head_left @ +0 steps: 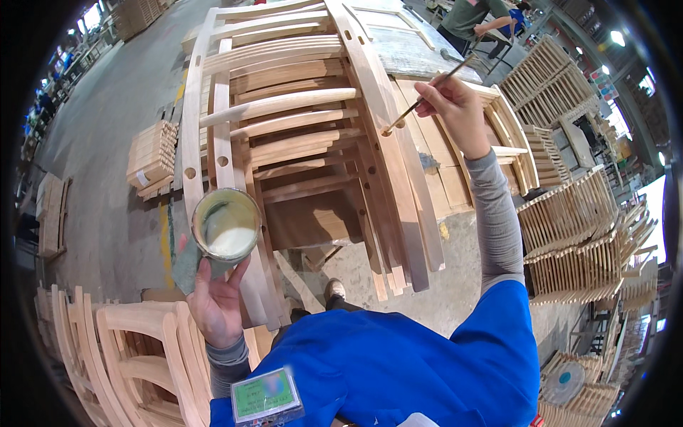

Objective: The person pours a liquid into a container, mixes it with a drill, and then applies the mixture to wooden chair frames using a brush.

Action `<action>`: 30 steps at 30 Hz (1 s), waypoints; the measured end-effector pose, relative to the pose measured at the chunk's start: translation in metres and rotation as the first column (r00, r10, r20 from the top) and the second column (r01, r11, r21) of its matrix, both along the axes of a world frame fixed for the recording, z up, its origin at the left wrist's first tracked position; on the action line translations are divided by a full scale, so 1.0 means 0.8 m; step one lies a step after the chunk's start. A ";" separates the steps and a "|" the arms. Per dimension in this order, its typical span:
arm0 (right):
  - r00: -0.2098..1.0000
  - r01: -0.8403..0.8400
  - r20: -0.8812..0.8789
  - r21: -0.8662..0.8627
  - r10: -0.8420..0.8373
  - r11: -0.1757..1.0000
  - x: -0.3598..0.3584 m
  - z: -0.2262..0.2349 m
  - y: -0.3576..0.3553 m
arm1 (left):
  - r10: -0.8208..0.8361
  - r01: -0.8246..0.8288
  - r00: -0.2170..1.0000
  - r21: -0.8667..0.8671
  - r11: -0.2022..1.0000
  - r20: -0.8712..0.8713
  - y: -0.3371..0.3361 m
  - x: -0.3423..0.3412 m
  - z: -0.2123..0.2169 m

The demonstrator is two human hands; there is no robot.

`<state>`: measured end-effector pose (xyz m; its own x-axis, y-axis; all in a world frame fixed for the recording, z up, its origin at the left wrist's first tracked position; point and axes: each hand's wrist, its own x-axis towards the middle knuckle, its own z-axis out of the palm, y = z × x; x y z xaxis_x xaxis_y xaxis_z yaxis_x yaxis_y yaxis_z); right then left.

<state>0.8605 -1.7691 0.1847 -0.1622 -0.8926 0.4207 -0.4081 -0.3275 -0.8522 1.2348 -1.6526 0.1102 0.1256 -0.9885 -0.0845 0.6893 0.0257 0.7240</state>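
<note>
My left hand (pixel 219 302) is wrapped round the lower side of a round cup (pixel 196 226) with a pale, milky liquid (pixel 231 238) inside. Up at the right, my right hand (pixel 449 107) pinches a thin brush (pixel 416 105) by its handle. The brush's tip meets a round hole (pixel 387 131) in the right post of a wooden chair-back frame (pixel 373 92). Several such frames lie stacked, with curved slats (pixel 284 104) running between their posts. Another round hole (pixel 190 173) shows in a left post, just above the cup.
More curved wooden frames (pixel 153 356) stand at the lower left. Stacked slats (pixel 151 158) sit on a pallet at the left. Piles of wooden parts (pixel 569 213) line the right side. Beyond the table (pixel 405 46), a person in a dark green shirt (pixel 473 18) is at the back.
</note>
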 end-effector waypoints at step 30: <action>0.939 0.015 -0.343 -0.044 -0.029 0.999 0.010 -0.018 -0.006 | 0.103 -0.101 0.994 -0.059 0.993 0.039 0.013 -0.011 0.012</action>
